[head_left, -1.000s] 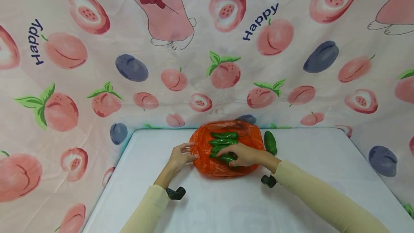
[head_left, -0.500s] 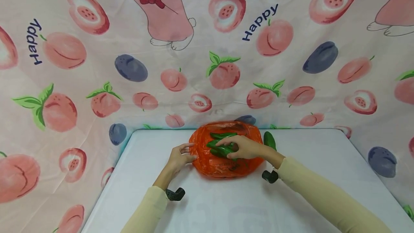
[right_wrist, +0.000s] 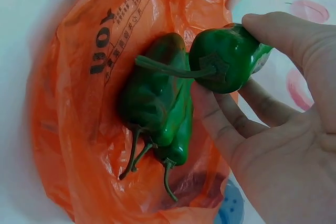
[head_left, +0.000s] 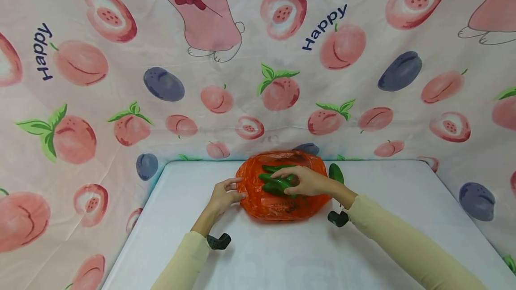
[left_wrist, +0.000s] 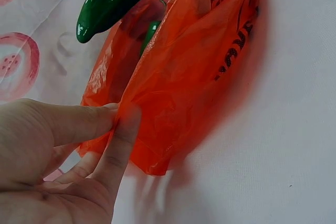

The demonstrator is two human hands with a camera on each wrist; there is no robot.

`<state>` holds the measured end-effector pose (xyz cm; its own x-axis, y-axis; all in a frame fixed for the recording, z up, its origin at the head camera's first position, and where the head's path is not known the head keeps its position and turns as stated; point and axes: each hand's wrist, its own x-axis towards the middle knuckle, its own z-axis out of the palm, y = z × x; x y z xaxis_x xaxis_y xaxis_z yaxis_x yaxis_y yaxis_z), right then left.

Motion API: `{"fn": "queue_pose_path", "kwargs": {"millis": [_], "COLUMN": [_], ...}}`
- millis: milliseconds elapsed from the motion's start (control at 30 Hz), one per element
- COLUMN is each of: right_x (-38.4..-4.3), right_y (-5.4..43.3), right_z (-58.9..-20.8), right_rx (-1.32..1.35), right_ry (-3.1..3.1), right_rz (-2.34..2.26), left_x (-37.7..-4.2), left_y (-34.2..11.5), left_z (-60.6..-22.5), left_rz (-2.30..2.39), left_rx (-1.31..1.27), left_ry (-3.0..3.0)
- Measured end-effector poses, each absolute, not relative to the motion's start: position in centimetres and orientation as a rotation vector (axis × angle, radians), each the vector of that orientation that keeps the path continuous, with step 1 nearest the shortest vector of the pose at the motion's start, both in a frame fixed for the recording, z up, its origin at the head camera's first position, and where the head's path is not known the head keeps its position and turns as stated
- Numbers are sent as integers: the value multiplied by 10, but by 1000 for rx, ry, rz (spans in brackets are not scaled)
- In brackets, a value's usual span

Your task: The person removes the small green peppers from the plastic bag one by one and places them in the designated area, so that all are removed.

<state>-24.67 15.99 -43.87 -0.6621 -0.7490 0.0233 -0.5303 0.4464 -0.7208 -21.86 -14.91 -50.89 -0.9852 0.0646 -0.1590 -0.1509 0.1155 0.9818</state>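
Green peppers (right_wrist: pixel 149 95): right fingers (right_wrist: pixel 220 121) hold one, left fingers (left_wrist: pixel 79 124) pinch a bag (left_wrist: pixel 173 87) with three, one's part-hidden near the counter's back edge (head_left: pixel 376 164).

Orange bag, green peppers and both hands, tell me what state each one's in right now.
Orange bag: open, crinkled.
Held pepper: raised over the bag, stem attached.
Three peppers in the bag: lying bunched together, whole where visible.
Loose pepper: lying outside, beside the bag, partly hidden.
Left hand: pinching the bag's edge.
Right hand: gripping the held pepper between thumb and fingers.
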Motion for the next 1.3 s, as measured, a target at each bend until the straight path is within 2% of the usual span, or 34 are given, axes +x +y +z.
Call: {"fn": "queue_pose_path", "kwargs": {"millis": [700,1300], "right_x": [-250,-246], "right_y": [198,252], "right_z": [-417,-405], "right_rx": [-1037,-930], "right_ry": [2453,2575], "right_rz": [-1095,-1075], "left_x": [-216,-215], "left_y": [-148,-146], "left_z": [-507,-506], "left_rz": [1985,2004], "left_rx": [-101,-101], "left_ry": [2229,2248]}}
